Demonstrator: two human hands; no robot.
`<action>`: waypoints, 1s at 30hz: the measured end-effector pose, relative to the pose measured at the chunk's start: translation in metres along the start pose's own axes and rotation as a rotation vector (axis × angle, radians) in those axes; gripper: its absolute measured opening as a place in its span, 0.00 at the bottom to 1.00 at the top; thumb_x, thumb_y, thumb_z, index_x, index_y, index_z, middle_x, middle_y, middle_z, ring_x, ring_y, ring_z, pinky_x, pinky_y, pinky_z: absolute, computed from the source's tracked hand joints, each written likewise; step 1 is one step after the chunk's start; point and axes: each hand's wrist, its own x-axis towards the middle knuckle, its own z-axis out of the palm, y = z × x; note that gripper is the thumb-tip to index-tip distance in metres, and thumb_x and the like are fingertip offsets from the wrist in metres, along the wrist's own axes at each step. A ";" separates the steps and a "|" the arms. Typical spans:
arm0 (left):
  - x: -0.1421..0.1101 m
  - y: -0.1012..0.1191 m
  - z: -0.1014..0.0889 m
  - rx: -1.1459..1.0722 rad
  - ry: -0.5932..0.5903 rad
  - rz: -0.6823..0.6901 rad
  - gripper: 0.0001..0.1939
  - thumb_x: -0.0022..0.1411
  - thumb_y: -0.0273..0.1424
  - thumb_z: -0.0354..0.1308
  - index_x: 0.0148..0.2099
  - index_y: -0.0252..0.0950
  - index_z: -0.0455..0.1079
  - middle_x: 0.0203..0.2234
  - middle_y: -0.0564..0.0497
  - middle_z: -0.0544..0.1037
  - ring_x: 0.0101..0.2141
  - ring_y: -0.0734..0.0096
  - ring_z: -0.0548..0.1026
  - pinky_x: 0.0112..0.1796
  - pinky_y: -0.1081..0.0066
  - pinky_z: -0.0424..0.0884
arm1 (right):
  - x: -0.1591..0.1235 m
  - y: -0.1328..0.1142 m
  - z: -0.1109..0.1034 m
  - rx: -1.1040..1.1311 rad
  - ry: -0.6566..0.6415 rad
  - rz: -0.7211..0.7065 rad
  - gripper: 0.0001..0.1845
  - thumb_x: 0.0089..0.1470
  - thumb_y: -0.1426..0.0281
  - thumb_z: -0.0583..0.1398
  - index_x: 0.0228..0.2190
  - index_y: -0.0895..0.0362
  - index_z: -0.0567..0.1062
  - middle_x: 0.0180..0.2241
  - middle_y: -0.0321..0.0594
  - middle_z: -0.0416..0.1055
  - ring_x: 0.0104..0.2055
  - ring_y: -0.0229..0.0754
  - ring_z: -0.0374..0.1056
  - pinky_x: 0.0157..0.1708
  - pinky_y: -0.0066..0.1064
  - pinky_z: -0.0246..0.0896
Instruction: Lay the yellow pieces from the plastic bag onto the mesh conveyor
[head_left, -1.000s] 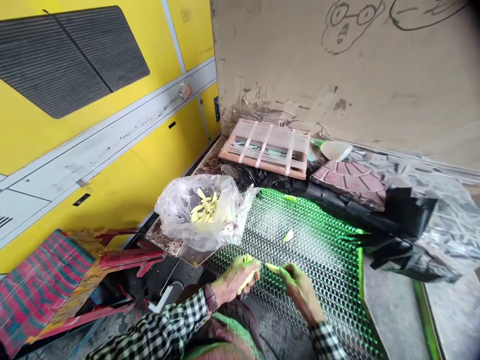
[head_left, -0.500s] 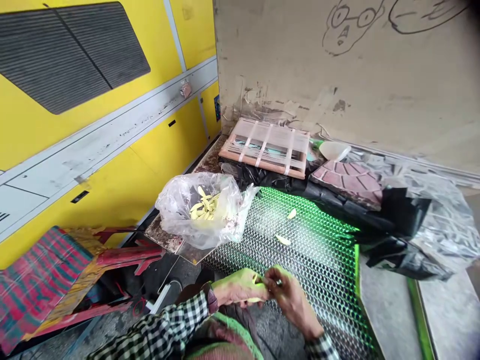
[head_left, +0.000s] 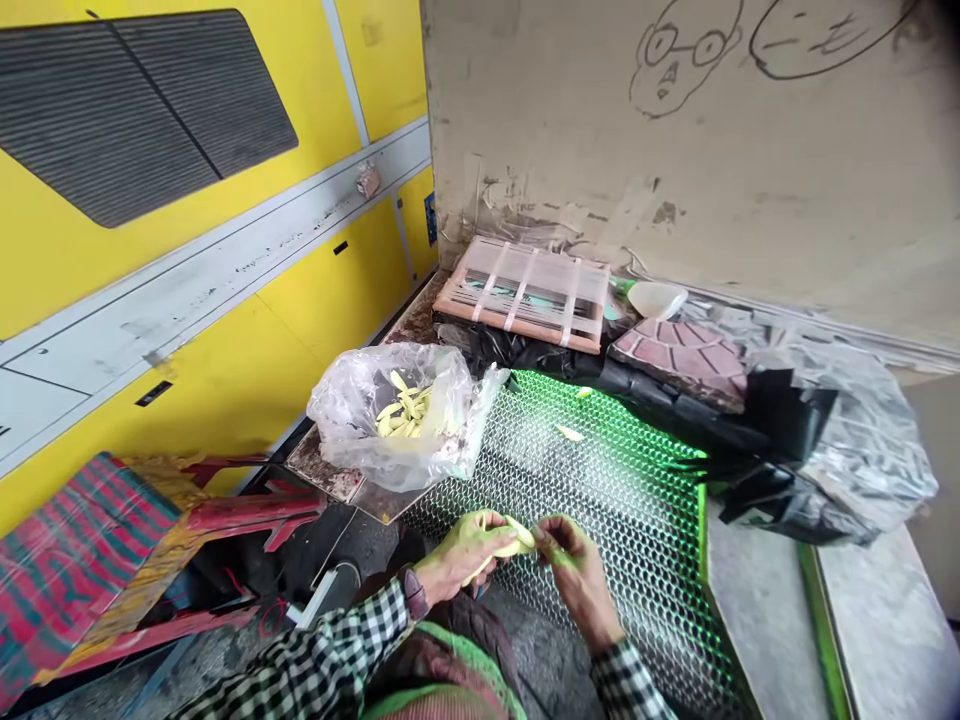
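My left hand [head_left: 472, 550] is closed around several pale yellow petal-shaped pieces [head_left: 517, 540] above the near end of a metal mesh belt [head_left: 517, 440]. At the tip of one piece, the fingers of my right hand [head_left: 574, 560] are pinched together. Farther along the belt lies a loose yellow piece [head_left: 570, 433]; another piece [head_left: 584, 393] lies close to the green-lit opening. A clear plastic bag [head_left: 345, 420], its mouth spread wide, holds a heap of similar pieces [head_left: 405, 412] left of the belt.
Black plastic sheeting [head_left: 637, 400] hangs over the opening. Above it rest a wood-framed panel [head_left: 525, 290], a pink patterned slab [head_left: 682, 355] and a white bowl [head_left: 657, 299]. A yellow machine [head_left: 300, 300] stands left, a red-framed seat [head_left: 82, 560] below it. Cardboard [head_left: 562, 120] rises behind.
Both loose pieces have travelled up the belt toward the opening. My hands have risen slightly and turned, bringing the held yellow pieces more into view. The camera view has shifted a little.
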 end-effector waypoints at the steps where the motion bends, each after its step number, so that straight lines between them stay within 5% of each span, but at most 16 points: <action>1: 0.001 -0.001 0.001 -0.001 0.002 0.001 0.28 0.53 0.51 0.69 0.45 0.36 0.67 0.24 0.58 0.70 0.16 0.83 0.58 0.16 0.78 0.50 | -0.001 0.000 0.000 -0.032 -0.009 -0.013 0.23 0.59 0.47 0.64 0.34 0.55 0.75 0.33 0.40 0.72 0.31 0.42 0.64 0.29 0.33 0.60; 5: 0.006 -0.004 0.000 -0.060 0.044 0.000 0.28 0.51 0.51 0.70 0.44 0.38 0.67 0.25 0.59 0.70 0.16 0.84 0.58 0.17 0.78 0.47 | 0.000 0.008 -0.007 -0.285 0.142 -0.121 0.19 0.65 0.51 0.58 0.37 0.54 0.74 0.35 0.42 0.73 0.34 0.45 0.67 0.33 0.35 0.62; 9: 0.010 -0.008 -0.004 -0.112 0.074 0.003 0.29 0.50 0.51 0.71 0.43 0.36 0.68 0.26 0.58 0.70 0.17 0.84 0.57 0.17 0.77 0.46 | 0.005 0.032 -0.023 -0.666 0.395 -0.410 0.16 0.69 0.60 0.52 0.37 0.54 0.74 0.36 0.45 0.74 0.35 0.47 0.68 0.34 0.37 0.61; 13: 0.009 -0.010 -0.006 -0.125 0.057 -0.015 0.28 0.50 0.51 0.71 0.43 0.37 0.68 0.26 0.58 0.70 0.18 0.84 0.57 0.17 0.77 0.46 | 0.001 0.055 -0.033 -0.979 0.260 -0.611 0.12 0.68 0.72 0.52 0.41 0.53 0.75 0.37 0.43 0.75 0.38 0.46 0.68 0.39 0.37 0.60; 18: 0.010 -0.011 -0.009 -0.122 0.051 -0.019 0.27 0.51 0.50 0.71 0.43 0.36 0.68 0.26 0.58 0.69 0.18 0.84 0.57 0.17 0.77 0.46 | -0.011 0.060 -0.035 -1.144 0.200 -0.692 0.18 0.64 0.79 0.52 0.47 0.52 0.77 0.40 0.42 0.76 0.42 0.48 0.68 0.46 0.41 0.58; 22: 0.008 -0.009 -0.009 -0.115 0.028 -0.013 0.26 0.52 0.49 0.71 0.43 0.37 0.68 0.26 0.58 0.70 0.18 0.84 0.58 0.17 0.77 0.47 | -0.016 0.040 -0.023 -1.024 0.236 -0.624 0.15 0.66 0.74 0.52 0.44 0.52 0.78 0.40 0.43 0.76 0.43 0.50 0.68 0.50 0.45 0.58; 24: 0.006 -0.006 -0.008 -0.105 -0.035 -0.024 0.26 0.51 0.48 0.72 0.42 0.37 0.68 0.27 0.57 0.71 0.18 0.84 0.58 0.17 0.77 0.47 | -0.018 0.024 -0.010 -0.800 0.251 -0.496 0.12 0.68 0.67 0.53 0.44 0.52 0.77 0.41 0.44 0.77 0.44 0.51 0.69 0.50 0.45 0.59; 28: 0.004 -0.004 -0.002 -0.064 -0.113 -0.036 0.28 0.50 0.48 0.73 0.44 0.37 0.67 0.25 0.59 0.69 0.17 0.84 0.57 0.17 0.78 0.48 | -0.019 0.005 0.015 -0.216 0.073 -0.133 0.16 0.67 0.54 0.57 0.41 0.52 0.76 0.41 0.44 0.76 0.42 0.50 0.71 0.42 0.38 0.65; 30: 0.005 -0.005 0.000 -0.063 -0.093 -0.039 0.28 0.51 0.49 0.71 0.45 0.36 0.67 0.26 0.58 0.70 0.17 0.84 0.58 0.16 0.78 0.48 | -0.014 0.007 0.016 -0.128 0.063 -0.059 0.18 0.65 0.51 0.58 0.39 0.53 0.75 0.39 0.44 0.76 0.40 0.49 0.71 0.40 0.38 0.65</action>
